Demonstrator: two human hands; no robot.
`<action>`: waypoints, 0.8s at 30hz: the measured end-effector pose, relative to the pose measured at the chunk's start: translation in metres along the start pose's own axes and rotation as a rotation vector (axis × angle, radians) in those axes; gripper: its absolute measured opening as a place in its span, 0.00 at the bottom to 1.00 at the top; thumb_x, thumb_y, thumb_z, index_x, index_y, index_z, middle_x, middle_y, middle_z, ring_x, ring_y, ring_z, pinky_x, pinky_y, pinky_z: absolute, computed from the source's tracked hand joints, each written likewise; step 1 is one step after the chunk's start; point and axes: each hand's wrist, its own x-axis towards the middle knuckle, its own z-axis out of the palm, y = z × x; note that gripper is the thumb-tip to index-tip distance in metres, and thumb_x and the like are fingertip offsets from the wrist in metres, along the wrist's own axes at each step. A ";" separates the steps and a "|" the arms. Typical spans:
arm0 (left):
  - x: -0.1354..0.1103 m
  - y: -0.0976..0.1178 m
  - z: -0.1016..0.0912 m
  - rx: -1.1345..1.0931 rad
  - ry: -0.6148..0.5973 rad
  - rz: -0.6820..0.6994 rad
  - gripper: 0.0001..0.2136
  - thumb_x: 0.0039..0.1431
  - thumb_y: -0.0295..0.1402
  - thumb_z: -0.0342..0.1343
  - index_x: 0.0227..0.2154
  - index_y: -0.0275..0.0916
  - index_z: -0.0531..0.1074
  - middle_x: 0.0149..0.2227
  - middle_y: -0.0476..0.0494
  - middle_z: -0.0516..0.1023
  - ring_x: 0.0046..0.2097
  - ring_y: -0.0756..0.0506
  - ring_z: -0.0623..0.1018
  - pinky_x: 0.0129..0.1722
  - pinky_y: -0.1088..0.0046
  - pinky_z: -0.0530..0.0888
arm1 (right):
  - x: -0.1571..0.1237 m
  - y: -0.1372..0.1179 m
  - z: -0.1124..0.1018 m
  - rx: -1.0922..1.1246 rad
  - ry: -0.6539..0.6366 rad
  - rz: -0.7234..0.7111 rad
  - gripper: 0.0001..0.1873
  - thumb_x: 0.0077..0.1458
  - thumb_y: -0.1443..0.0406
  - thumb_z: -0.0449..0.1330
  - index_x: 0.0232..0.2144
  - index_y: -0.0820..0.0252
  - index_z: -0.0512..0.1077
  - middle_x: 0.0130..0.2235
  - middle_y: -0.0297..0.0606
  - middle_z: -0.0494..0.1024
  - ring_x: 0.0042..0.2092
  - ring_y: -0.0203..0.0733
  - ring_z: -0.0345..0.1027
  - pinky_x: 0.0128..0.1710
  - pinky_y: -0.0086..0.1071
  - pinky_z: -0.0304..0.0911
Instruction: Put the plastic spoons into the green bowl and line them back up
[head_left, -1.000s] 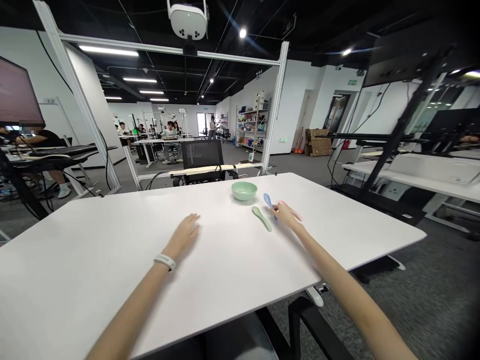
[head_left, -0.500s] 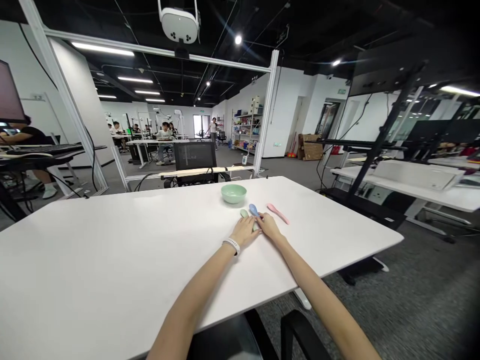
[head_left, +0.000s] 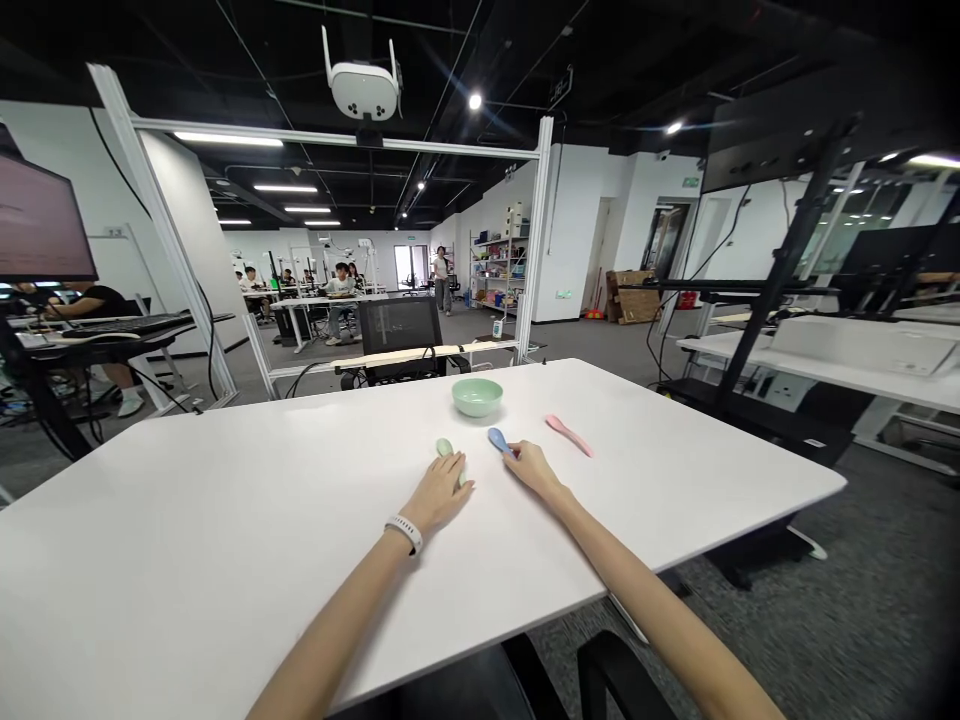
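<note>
Blue spoon (head_left: 497, 439) lies on the desk (head_left: 225, 530), handle under the right hand (head_left: 532, 470). The left hand (head_left: 437, 498) covers a green spoon (head_left: 445, 448); both hands lie flat, seemingly pinning rather than lifting, any grip unclear.

Right now my left hand (head_left: 436, 496) covers most of the green spoon (head_left: 444, 447), my right hand (head_left: 531, 470) hides the handle of the blue spoon (head_left: 496, 438), and my left forearm (head_left: 337, 620) and right forearm (head_left: 645, 605) get cut off at the bottom edge!

White rectangular table (head_left: 637, 500): pale green ceramic bowl (head_left: 477, 397) near far edge, pink plastic spoon (head_left: 568, 435) right of it, blue plastic spoon (head_left: 496, 439) in front under right hand (head_left: 532, 470), green plastic spoon (head_left: 445, 448) further left under left hand (head_left: 439, 493)
</note>
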 end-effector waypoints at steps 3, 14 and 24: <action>-0.004 -0.002 0.003 -0.014 0.015 -0.009 0.30 0.74 0.47 0.45 0.71 0.35 0.63 0.74 0.30 0.66 0.75 0.36 0.66 0.75 0.51 0.64 | -0.001 -0.002 -0.001 0.008 0.005 0.015 0.14 0.57 0.62 0.59 0.20 0.56 0.66 0.22 0.31 0.64 0.28 0.38 0.56 0.31 0.33 0.51; -0.011 -0.004 0.010 -0.051 0.038 -0.033 0.30 0.74 0.47 0.44 0.73 0.37 0.60 0.76 0.30 0.64 0.76 0.36 0.63 0.76 0.48 0.62 | 0.000 0.000 -0.004 0.005 0.010 0.036 0.17 0.56 0.65 0.58 0.18 0.53 0.58 0.21 0.29 0.59 0.27 0.37 0.52 0.30 0.34 0.48; -0.011 -0.001 0.011 -0.048 0.020 -0.072 0.31 0.75 0.45 0.40 0.75 0.35 0.55 0.77 0.29 0.60 0.79 0.36 0.58 0.77 0.48 0.58 | 0.003 0.005 -0.003 -0.001 0.002 0.054 0.11 0.57 0.62 0.60 0.23 0.58 0.73 0.23 0.33 0.69 0.29 0.39 0.60 0.32 0.33 0.52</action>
